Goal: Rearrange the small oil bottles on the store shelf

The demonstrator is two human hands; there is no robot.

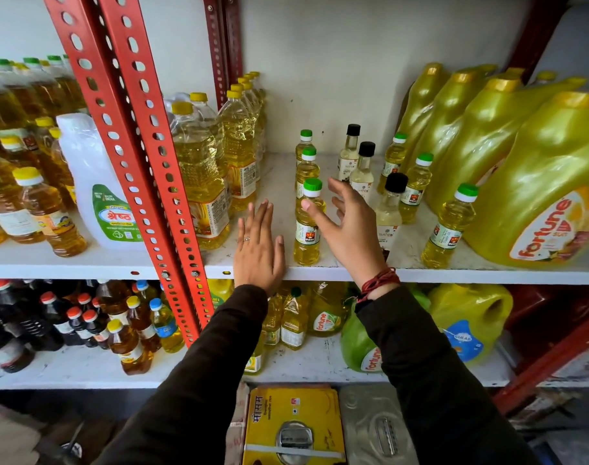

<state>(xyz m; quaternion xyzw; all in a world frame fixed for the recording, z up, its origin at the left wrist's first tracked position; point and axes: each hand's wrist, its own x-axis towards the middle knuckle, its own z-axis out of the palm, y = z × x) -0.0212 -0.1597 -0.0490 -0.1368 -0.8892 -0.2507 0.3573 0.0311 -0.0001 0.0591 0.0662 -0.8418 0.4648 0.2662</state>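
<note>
White store shelf [353,268] between red slotted uprights [152,162], crowded with oil. Left hand [258,246] flat near the front edge, fingers [261,213] straight and together, gripping nothing. Right hand [345,226] spread wide open, thumb just beside the front green-capped small oil bottle [307,223], holding nothing. Two more green-capped bottles [307,166] lined up behind. Black-capped bottles [365,166] to the right, then big yellow jugs [538,182].

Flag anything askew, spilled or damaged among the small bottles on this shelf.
No spill or damage shows. One small green-capped yellow oil bottle stands apart at the front right, tilted, against the big yellow Fortune jug. Both hands are open, holding nothing.
</note>
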